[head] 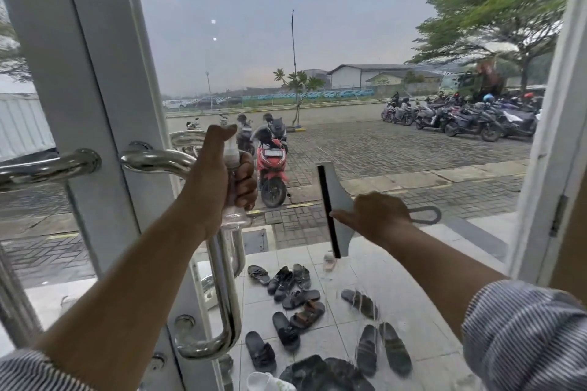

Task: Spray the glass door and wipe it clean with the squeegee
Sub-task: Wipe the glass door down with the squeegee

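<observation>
1. Two hands are up at the glass door (pixel 365 79), and both are closed around tools. The left hand (pixel 219 181) is wrapped fully round a clear spray bottle (pixel 233 200), with the thumb or a finger on top of the pump head. The bottle is upright and just in front of the chrome door handle (pixel 222 279).

2. The right hand (pixel 378 216) is curled round the grey squeegee (pixel 336 200). One finger reaches forward along the blade holder, and the looped end of the handle sticks out to the right of the fist. The black rubber edge stands nearly upright, tilted a little, and seems to lie on or very near the pane; I cannot tell for sure whether it touches.

3. Risk at the blade: with the edge tilted and the grip set to one side, pressure may be uneven, so a pass could skip and leave a streak. Streaks of liquid seem to run down the lower glass over the view of the sandals (pixel 295 301) outside, and they could dry as marks if missed.

4. Risk at the bottle: it is close to the chrome handle and the white door frame (pixel 92 73), so a press of the pump could wet the metal instead of the pane, or the bottle could knock the handle.

5. Risk further out: the door's right edge looks ajar, so a firm push might swing the door.
</observation>
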`<state>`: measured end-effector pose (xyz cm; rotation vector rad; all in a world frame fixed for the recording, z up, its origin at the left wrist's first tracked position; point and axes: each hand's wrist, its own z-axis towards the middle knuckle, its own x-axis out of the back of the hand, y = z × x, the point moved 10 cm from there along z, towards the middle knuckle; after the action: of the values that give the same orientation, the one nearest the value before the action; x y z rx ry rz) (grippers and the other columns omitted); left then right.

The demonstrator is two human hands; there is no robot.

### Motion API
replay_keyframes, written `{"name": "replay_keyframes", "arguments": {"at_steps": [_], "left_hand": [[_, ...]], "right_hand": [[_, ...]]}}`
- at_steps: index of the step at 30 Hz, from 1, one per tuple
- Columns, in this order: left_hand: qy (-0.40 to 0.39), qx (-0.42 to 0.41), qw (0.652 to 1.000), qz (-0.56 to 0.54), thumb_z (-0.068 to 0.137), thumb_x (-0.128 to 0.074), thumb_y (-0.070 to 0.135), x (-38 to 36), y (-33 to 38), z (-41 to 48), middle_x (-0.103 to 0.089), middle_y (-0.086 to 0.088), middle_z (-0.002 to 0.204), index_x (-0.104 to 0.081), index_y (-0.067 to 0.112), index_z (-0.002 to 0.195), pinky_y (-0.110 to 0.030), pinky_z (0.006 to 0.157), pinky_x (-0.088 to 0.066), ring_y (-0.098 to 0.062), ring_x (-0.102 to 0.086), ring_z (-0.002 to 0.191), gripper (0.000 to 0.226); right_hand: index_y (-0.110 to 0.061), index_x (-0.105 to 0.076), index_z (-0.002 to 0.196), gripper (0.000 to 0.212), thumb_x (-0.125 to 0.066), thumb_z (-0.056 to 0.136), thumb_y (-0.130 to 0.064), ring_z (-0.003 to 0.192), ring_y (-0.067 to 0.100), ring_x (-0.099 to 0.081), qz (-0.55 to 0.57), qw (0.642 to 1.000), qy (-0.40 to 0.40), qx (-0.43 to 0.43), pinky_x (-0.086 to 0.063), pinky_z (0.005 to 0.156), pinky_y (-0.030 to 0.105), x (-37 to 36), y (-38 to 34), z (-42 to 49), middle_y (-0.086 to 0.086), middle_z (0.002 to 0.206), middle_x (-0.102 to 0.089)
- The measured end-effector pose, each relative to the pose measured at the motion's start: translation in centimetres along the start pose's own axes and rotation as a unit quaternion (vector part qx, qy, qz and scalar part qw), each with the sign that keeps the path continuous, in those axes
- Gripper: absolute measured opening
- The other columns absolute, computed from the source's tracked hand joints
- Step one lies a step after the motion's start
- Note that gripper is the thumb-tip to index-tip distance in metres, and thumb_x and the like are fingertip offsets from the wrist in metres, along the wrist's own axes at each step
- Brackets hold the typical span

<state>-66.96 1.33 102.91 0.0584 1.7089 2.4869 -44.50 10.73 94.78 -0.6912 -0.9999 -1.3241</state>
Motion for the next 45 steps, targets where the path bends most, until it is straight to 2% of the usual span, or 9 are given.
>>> {"name": "replay_keyframes", "arguments": {"at_steps": [7,10,13,17,20,27,29,33,45], "left_hand": [[0.019,0.010,1.000,0.006,0.085,-0.038,0.060,0.3,-0.4,0.7,-0.034,-0.001,0.044,-0.041,0.020,0.046,-0.023,0.045,-0.027,-0.017,-0.027,0.041,0.056],[0.027,0.009,0.999,-0.019,0.085,-0.038,0.061,0.8,-0.1,0.7,-0.032,0.000,0.044,-0.039,0.020,0.048,-0.025,0.047,-0.026,-0.016,-0.027,0.040,0.055],[0.030,0.011,0.999,-0.030,0.088,-0.037,0.060,0.9,0.0,0.6,-0.031,0.000,0.045,-0.038,0.019,0.051,-0.027,0.048,-0.026,-0.016,-0.027,0.041,0.056],[0.031,0.018,0.999,-0.031,0.091,-0.036,0.059,0.8,-0.5,0.4,-0.031,-0.001,0.043,-0.038,0.017,0.049,-0.030,0.050,-0.023,-0.016,-0.027,0.040,0.059],[0.025,0.016,0.999,-0.024,0.085,-0.039,0.060,0.8,-0.6,0.3,-0.031,-0.001,0.042,-0.039,0.017,0.048,-0.029,0.049,-0.024,-0.016,-0.027,0.039,0.057],[0.019,0.009,1.000,0.014,0.085,-0.037,0.060,0.1,-1.5,0.7,-0.033,-0.002,0.045,-0.038,0.018,0.047,-0.025,0.046,-0.029,-0.017,-0.027,0.043,0.057],[0.025,0.013,0.999,0.019,0.088,-0.036,0.060,-0.4,-1.9,1.1,-0.032,-0.002,0.045,-0.038,0.018,0.048,-0.026,0.047,-0.028,-0.017,-0.027,0.044,0.057],[0.036,0.027,0.999,0.003,0.094,-0.034,0.056,-3.3,-3.2,1.8,-0.032,-0.002,0.045,-0.038,0.018,0.049,-0.025,0.045,-0.028,-0.017,-0.027,0.042,0.059],[0.019,0.041,0.999,-0.004,0.097,-0.031,0.051,-16.6,-6.9,5.4,-0.031,-0.003,0.043,-0.038,0.017,0.047,-0.027,0.046,-0.022,-0.016,-0.025,0.041,0.062]], "right_hand": [[-0.012,-0.071,0.096,0.071,-0.034,0.091,-0.073,0.086,0.028,-0.070,0.019,0.998,0.050,0.022,-0.050,0.072,0.035,1.0,-0.4,-1.4,0.010,0.094,-0.073],[-0.011,-0.069,0.087,0.071,-0.034,0.092,-0.073,0.070,0.026,-0.069,0.081,0.994,0.060,0.045,-0.051,0.064,0.031,2.6,-3.8,-0.6,0.008,0.079,-0.071],[-0.012,-0.066,0.082,0.069,-0.034,0.093,-0.072,0.068,0.025,-0.067,0.099,0.989,0.070,0.080,-0.046,0.060,0.030,4.3,-9.4,1.0,0.007,0.073,-0.065],[-0.009,-0.068,0.092,0.068,-0.036,0.094,-0.070,0.084,0.029,-0.069,0.112,0.985,0.080,0.105,-0.041,0.063,0.031,5.5,-14.8,2.6,0.013,0.093,-0.071],[-0.012,-0.065,0.084,0.067,-0.035,0.094,-0.071,0.081,0.028,-0.068,0.107,0.985,0.088,0.102,-0.041,0.062,0.030,5.8,-15.1,3.0,0.012,0.091,-0.070],[-0.016,-0.045,0.063,0.067,-0.032,0.092,-0.075,0.060,0.020,-0.058,0.120,0.992,0.037,0.034,-0.044,0.060,0.028,3.7,-5.4,2.5,-0.001,0.061,-0.052],[-0.018,-0.044,0.063,0.066,-0.032,0.091,-0.076,0.063,0.021,-0.057,0.105,0.994,0.030,0.016,-0.046,0.063,0.028,3.3,-2.2,2.2,-0.001,0.062,-0.052],[-0.015,-0.060,0.074,0.071,-0.032,0.089,-0.078,0.066,0.023,-0.057,0.071,0.997,0.033,-0.006,-0.044,0.063,0.030,3.0,3.3,2.0,0.001,0.069,-0.056],[-0.014,-0.058,0.077,0.075,-0.035,0.081,-0.086,0.069,0.026,-0.059,0.143,0.982,0.022,-0.125,-0.043,0.061,0.032,-1.1,23.5,-0.2,0.005,0.073,-0.058]]}}
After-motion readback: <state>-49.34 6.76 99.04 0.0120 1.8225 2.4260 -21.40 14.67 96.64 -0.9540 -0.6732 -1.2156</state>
